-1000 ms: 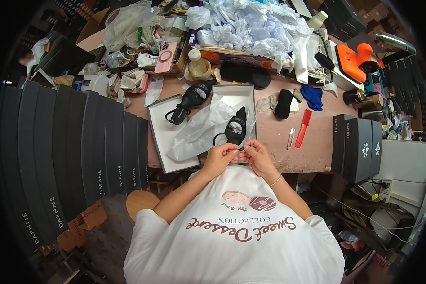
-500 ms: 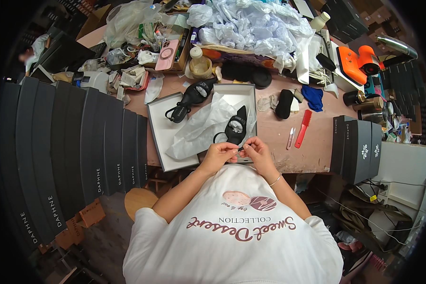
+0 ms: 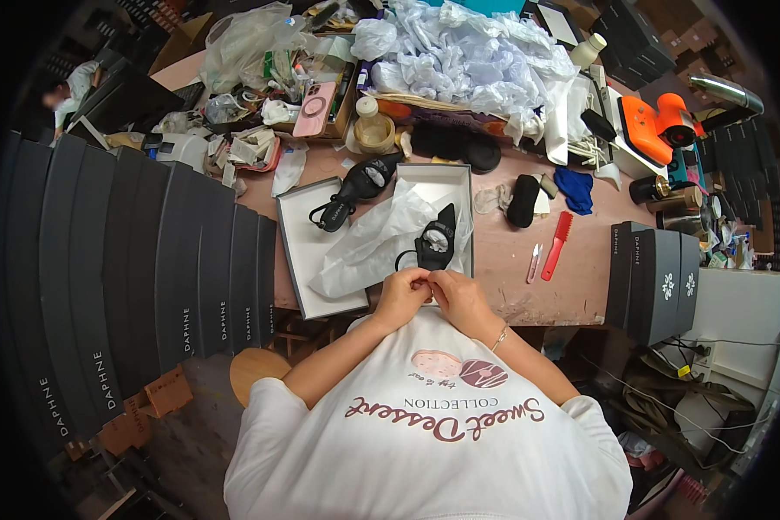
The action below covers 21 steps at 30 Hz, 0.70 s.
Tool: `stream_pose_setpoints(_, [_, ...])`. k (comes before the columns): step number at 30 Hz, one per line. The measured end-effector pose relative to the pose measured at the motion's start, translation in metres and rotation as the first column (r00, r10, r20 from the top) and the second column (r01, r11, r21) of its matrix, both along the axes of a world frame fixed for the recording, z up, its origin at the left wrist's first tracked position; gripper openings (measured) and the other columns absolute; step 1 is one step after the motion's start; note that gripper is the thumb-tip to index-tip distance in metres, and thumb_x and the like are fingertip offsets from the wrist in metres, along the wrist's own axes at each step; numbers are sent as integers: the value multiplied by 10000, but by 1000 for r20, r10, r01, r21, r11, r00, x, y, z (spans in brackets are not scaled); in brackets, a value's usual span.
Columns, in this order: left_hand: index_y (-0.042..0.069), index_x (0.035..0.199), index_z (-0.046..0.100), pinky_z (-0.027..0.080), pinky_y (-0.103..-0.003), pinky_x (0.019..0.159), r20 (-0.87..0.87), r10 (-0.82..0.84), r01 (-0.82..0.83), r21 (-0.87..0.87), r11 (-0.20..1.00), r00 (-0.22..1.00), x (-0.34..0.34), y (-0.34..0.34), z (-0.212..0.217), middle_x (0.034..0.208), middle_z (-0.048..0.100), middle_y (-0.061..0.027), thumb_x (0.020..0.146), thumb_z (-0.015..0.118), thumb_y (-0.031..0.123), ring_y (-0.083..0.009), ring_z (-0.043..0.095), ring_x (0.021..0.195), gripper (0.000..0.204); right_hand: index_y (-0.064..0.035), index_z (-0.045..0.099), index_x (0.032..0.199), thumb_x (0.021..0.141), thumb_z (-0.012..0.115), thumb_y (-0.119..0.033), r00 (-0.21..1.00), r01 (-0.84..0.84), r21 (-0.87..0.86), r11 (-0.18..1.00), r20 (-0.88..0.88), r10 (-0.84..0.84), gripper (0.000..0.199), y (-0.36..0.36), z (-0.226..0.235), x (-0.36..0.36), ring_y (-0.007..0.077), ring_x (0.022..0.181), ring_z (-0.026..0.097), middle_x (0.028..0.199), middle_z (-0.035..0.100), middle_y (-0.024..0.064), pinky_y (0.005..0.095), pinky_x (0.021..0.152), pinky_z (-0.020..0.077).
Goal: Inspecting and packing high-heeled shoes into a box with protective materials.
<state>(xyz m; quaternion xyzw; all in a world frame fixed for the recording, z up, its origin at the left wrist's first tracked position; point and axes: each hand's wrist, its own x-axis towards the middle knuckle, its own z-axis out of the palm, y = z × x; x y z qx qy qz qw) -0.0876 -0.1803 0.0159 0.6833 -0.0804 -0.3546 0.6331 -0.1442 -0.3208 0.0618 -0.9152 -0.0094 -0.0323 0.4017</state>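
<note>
My left hand (image 3: 401, 295) and my right hand (image 3: 461, 299) meet at the table's near edge, fingertips pinched together on the back strap of a black pointed shoe (image 3: 435, 243). That shoe lies on white tissue paper (image 3: 373, 244) inside an open grey shoe box (image 3: 459, 182). A second black shoe (image 3: 355, 188) rests across the box lid (image 3: 299, 260), toe toward the box. What exactly my fingers pinch is too small to tell.
Stacked black shoe boxes (image 3: 147, 260) line the left side, with more boxes (image 3: 654, 273) at the right. A red comb (image 3: 557, 244), a black brush (image 3: 522, 200), a blue cloth (image 3: 575, 190), crumpled plastic (image 3: 468, 52) and an orange tool (image 3: 659, 126) crowd the table. A round wooden stool (image 3: 253, 371) stands below.
My hands stay together at the shoe's strap with only small finger movement. The shoes and box have not moved.
</note>
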Motion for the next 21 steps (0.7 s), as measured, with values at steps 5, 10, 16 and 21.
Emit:
stream_pose_setpoints(5, [-27,917,646,519,-235,592,394,-17,-17,82,996,919,8,-2,15,759,672,-73,793,582,-36,-100,637,646,140,-25,602,942,818,600,-24,998,19,76,997,55,-23,124,-2,7,9,321,706,627,783,627,161,370,613,494])
stream_pose_setpoints(10, [-39,958,630,529,-228,628,-50,72,-74,-30,997,996,2,4,-6,893,672,-93,823,561,-31,-104,641,696,152,-15,604,1014,828,594,-23,998,68,217,974,-21,-65,186,-1,1,10,306,716,653,814,650,172,347,633,512])
stream_pose_setpoints(16, [-19,1078,598,555,-244,696,-299,90,-153,-195,969,950,6,8,-7,875,638,-63,892,529,0,-102,625,735,199,15,600,1048,878,587,-84,941,310,639,704,-314,-130,197,-21,-22,6,190,775,647,858,677,110,290,693,504])
stream_pose_setpoints(21, [-17,1092,591,549,-250,728,-305,41,-114,-225,968,951,8,14,-10,882,626,-68,896,539,14,-109,617,757,205,29,602,1051,913,587,-157,894,217,708,672,-420,154,233,-25,-22,13,91,827,568,897,636,38,253,723,471])
